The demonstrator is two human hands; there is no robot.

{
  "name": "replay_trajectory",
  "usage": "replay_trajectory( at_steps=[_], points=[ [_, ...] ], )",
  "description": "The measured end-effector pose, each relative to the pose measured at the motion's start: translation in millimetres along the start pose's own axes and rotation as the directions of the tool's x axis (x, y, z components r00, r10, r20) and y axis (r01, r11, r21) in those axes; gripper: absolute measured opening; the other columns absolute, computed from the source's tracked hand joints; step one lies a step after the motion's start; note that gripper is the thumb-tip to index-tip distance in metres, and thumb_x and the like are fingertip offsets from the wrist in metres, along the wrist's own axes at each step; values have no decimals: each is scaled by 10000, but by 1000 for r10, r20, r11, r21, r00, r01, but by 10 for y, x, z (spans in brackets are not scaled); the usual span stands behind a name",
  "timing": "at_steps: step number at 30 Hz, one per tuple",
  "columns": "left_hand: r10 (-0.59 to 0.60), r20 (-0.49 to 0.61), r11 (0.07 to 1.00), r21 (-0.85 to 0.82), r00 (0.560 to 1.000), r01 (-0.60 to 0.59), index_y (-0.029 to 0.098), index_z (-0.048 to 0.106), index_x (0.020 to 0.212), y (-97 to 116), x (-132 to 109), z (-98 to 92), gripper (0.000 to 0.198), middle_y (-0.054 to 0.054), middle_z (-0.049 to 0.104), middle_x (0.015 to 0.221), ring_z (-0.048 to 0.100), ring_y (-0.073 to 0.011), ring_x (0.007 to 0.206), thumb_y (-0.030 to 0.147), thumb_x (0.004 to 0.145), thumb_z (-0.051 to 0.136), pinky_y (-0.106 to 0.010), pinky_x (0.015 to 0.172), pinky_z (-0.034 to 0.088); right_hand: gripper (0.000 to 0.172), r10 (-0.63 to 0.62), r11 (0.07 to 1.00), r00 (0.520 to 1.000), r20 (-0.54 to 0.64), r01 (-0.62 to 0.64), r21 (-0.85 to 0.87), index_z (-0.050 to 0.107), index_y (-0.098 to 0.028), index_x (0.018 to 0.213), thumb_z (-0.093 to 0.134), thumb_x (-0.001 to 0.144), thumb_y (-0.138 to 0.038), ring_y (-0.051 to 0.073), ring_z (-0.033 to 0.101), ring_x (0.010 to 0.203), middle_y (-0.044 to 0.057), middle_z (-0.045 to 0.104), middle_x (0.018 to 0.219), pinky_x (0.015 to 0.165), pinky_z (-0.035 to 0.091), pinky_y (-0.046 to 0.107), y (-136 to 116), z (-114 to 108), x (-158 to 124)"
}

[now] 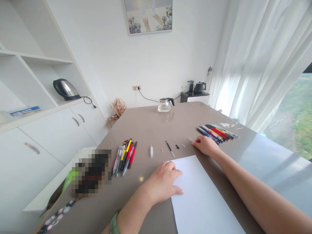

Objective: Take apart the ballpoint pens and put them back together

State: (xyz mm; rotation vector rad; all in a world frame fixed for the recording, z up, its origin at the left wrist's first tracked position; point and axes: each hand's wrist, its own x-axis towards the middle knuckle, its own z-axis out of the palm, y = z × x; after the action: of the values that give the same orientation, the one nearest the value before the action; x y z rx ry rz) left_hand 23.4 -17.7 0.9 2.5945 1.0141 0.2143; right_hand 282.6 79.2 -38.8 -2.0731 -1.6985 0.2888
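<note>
My left hand (164, 182) rests on the top left corner of a white sheet of paper (202, 201), fingers curled loosely with nothing seen in them. My right hand (206, 145) lies beyond the sheet's far edge, its fingers pinching a small clear pen piece (191, 139). Between the hands, taken-apart pen parts lie in a row: a clear barrel piece (151, 151), a tiny spring-like bit (162, 150), a thin refill (169, 148) and a small black tip (177, 146).
A bunch of assorted pens (124, 156) lies left of the parts; another row of pens (216, 132) lies right of my right hand. A glass carafe (165, 105) stands at the table's far end. A blurred dark object (91, 172) sits at the left edge.
</note>
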Motion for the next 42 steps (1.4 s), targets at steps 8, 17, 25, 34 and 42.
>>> replay_trajectory(
  at_steps=[8,17,25,34,42],
  points=[
    [-8,10,1000,-8,1000,8,225,563,959,11,-13,-25,370,-38,462,948,437,-211,911,414,647,624,-322,796,390,253,33,985,997,-73,-21,170,583,-180,619,583,614,-433,177,513,593,57,590,620,508,338,265,-27,-43,5],
    [-28,10,997,-65,1000,28,226,535,1040,10,-15,-18,408,-52,488,996,440,-226,959,389,673,601,-343,829,375,257,-219,675,950,225,-19,737,486,-184,776,561,688,-413,117,558,539,9,579,620,534,456,237,-401,-233,-256],
    [-191,-166,921,-371,967,119,223,354,1245,32,16,-47,536,-89,510,1115,468,-225,1007,374,753,503,-345,832,375,257,-530,497,774,345,-46,867,535,-147,733,691,594,-296,83,512,535,-8,566,628,482,408,209,-753,-326,-577],
    [-312,-223,797,-590,924,127,177,580,871,-42,74,-1,249,-26,601,715,544,-148,632,343,799,409,-255,559,408,232,-596,553,711,374,26,833,581,-142,751,645,641,-336,73,474,508,-5,572,609,461,367,203,-888,-237,-725],
    [-403,-195,687,-711,894,154,147,527,959,-92,96,13,321,-47,608,765,533,-118,574,397,786,424,-260,593,441,288,-208,928,968,-137,240,285,637,-169,826,448,755,-374,136,524,597,37,619,698,553,394,244,-399,-137,-240]
  ],
)
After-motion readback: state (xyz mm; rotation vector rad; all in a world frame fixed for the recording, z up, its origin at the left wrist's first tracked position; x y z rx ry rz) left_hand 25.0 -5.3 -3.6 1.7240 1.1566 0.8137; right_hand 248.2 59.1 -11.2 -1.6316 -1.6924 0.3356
